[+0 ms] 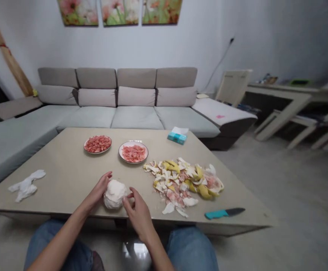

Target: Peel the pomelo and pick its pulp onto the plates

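Observation:
A peeled pomelo, covered in white pith, rests near the front edge of the table between my hands. My left hand cups its left side, with the fingers reaching up past the top. On the other side, my right hand has its thumb at the fruit's edge, the index finger bent and the fingers apart. A heap of yellow and white pomelo peel, mixed with pinkish membrane scraps, spreads out to the right. Nearer the right front edge lies a knife with a teal handle and dark blade.
Two plates of pink pomelo flesh, a left plate and a right plate, stand farther back. A blue tissue pack sits at the far edge. Crumpled white tissue lies at the left. A grey sofa stands behind the table.

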Demonstrator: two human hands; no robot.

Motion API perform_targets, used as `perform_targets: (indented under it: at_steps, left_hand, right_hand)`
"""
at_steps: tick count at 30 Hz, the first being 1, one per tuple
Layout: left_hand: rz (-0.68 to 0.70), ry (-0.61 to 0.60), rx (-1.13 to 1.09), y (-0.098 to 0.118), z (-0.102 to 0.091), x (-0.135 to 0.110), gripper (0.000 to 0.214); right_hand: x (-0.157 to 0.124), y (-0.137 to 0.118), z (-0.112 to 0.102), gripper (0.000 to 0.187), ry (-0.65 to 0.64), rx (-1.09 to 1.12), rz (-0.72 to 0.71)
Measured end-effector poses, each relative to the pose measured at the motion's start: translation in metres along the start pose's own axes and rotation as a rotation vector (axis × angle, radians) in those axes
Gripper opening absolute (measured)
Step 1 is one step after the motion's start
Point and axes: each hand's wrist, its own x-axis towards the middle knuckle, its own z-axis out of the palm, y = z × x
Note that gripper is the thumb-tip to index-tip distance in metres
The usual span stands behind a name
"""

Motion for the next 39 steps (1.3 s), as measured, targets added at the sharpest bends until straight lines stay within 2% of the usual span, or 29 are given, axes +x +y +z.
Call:
perform_targets:
  at_steps: [3, 6, 9, 11, 14, 17, 22, 24, 26, 28, 30, 32, 36, 39]
  left_hand:
    - [-0.065, 0.134, -0.306, -0.013, 0.003, -0.007, 0.069]
    - [-0.087, 0.133, -0.442, -0.021, 0.011, -0.015, 0.065]
    - [-0.103, 0.106, -0.531, -0.02, 0.018, -0.025, 0.067]
    - [-0.091, 0.085, -0.534, -0.017, 0.021, -0.033, 0.066]
    - [-0.007, 0.052, -0.42, -0.012, 0.02, -0.047, 0.059]
    - [0.081, 0.064, -0.24, -0.009, 0.018, -0.056, 0.054]
    - [0.162, 0.104, 0.111, -0.017, 0.015, -0.057, 0.049]
    - [0.233, 0.099, 0.274, -0.023, 0.015, -0.057, 0.051]
    - [0.292, 0.071, 0.413, -0.028, 0.017, -0.056, 0.066]
    - [0.313, 0.019, 0.491, -0.031, 0.019, -0.053, 0.08]
    - [0.32, -0.024, 0.501, -0.034, 0.02, -0.05, 0.082]
    - [0.326, -0.033, 0.484, -0.035, 0.022, -0.045, 0.077]
    - [0.327, -0.005, 0.488, -0.036, 0.024, -0.036, 0.082]
    - [0.324, 0.014, 0.497, -0.036, 0.024, -0.033, 0.086]
  right_hand:
    - [-0.008, 0.002, 0.016, 0.071, 0.041, -0.096, -0.18]
    - [-0.01, 0.008, 0.035, 0.087, 0.044, -0.203, -0.318]
    - [-0.003, 0.016, 0.046, 0.084, 0.073, -0.188, -0.349]
    - [0.005, 0.019, 0.044, 0.078, 0.06, -0.091, -0.294]
    - [0.018, 0.02, 0.03, 0.075, -0.036, 0.114, -0.153]
    - [0.029, 0.02, 0.014, 0.075, -0.178, 0.237, -0.103]
    - [0.042, 0.026, 0.002, 0.075, -0.383, 0.155, -0.141]
    - [0.044, 0.027, -0.001, 0.073, -0.335, 0.009, -0.221]
    - [0.042, 0.024, -0.006, 0.067, -0.204, -0.163, -0.326]
    - [0.035, 0.018, -0.011, 0.052, -0.075, -0.33, -0.399]
    - [0.026, 0.011, -0.014, 0.033, -0.005, -0.49, -0.426]
    - [0.017, 0.007, -0.015, 0.025, -0.006, -0.623, -0.428]
    - [0.005, 0.006, -0.006, 0.031, -0.028, -0.791, -0.449]
    - [0.002, 0.003, -0.001, 0.032, -0.033, -0.829, -0.443]
